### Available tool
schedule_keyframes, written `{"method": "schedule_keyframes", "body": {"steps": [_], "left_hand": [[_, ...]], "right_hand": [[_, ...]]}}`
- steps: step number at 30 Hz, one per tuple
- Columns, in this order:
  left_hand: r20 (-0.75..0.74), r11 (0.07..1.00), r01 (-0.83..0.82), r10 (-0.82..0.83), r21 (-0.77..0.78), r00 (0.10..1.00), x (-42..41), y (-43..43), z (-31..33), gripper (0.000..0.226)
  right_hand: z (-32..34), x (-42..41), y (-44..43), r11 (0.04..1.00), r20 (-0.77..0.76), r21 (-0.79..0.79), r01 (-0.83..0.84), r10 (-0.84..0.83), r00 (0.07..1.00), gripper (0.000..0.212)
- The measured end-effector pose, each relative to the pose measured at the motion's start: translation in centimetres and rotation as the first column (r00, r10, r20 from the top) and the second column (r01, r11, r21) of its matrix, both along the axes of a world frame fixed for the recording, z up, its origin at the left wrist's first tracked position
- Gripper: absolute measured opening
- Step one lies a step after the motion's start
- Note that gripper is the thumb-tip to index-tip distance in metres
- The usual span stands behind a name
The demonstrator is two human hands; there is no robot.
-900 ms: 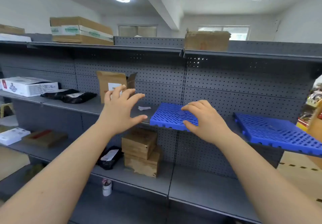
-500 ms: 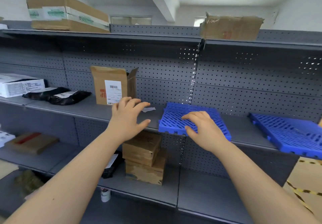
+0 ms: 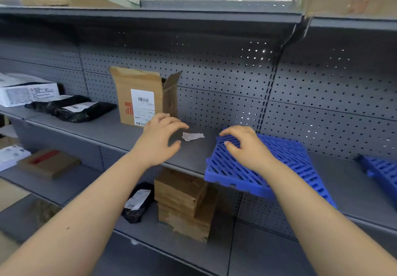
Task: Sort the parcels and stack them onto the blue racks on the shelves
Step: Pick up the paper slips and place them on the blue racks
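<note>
Hands carry no parcel at this moment: the left hand (image 3: 160,138) hovers over the grey shelf (image 3: 103,128) with fingers spread and loosely bent, gripping nothing, while the right hand (image 3: 247,147) arches over the blue rack (image 3: 290,157), its bent fingertips seeming to rest on the slotted top without closing round anything. That rack lies askew at four o'clock from the left hand, its near corner hanging past the shelf's front lip. A paper scrap (image 3: 192,136) lies between the two hands. At eleven o'clock from the left hand, just beyond its fingers, stands the brown carton (image 3: 137,97), upright against the pegboard, label facing out, one flap open. It looks light and fairly stiff, so taking it by both side walls seems safer than by the loose flap. Farther out at nine o'clock lie the black mailers (image 3: 71,109), likely soft and slippery and best lifted from beneath, then a white box (image 3: 23,93). The rack itself looks like rigid, light plastic, easily taken by its edges. At three o'clock, far right, sits a second blue rack (image 3: 382,172); at six o'clock, on the shelf below, are stacked cartons (image 3: 182,202).
</note>
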State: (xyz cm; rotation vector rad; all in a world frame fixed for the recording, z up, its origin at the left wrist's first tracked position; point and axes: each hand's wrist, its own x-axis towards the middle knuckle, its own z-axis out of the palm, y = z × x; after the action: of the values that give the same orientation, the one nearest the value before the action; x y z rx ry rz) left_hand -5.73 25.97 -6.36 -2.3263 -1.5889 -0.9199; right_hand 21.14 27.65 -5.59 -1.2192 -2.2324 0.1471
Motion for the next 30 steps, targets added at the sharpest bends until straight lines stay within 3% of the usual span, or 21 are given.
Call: {"method": "schedule_keyframes", "body": {"steps": [4,10,16,21,25,30], "left_hand": [[-0.078,0.998,-0.068,0.067,-0.016,0.995,-0.3,4.9,1.7,0.046],[0.143,0.980,-0.117,0.141,-0.162,0.980,-1.1,10.1,1.2,0.039],[-0.139,0.890,-0.216,0.173,-0.402,0.975,-2.1,13.7,-2.1,0.049],[-0.053,0.859,-0.155,0.148,-0.488,0.988,-2.5,16.9,-2.7,0.047],[0.100,0.783,-0.055,0.148,-0.620,0.984,-1.8,19.0,-2.8,0.053],[0.113,0.765,-0.071,0.186,-0.640,0.976,-1.2,21.0,-4.0,0.044]], "right_hand": [[2.0,-0.1,5.6,0.996,0.009,0.027,-0.080,0.079,0.997,0.026],[2.4,-1.2,13.2,0.981,-0.022,-0.115,-0.157,0.156,0.988,0.023],[-1.4,-4.2,17.7,0.975,0.176,-0.223,0.016,0.024,0.984,0.036],[-2.3,-5.6,19.0,0.948,0.336,-0.279,0.154,-0.054,0.940,0.030],[-3.1,-7.5,19.6,0.932,0.570,-0.265,0.246,-0.055,0.820,0.043],[-3.8,-9.0,20.4,0.931,0.643,-0.227,0.287,-0.079,0.762,0.051]]}}
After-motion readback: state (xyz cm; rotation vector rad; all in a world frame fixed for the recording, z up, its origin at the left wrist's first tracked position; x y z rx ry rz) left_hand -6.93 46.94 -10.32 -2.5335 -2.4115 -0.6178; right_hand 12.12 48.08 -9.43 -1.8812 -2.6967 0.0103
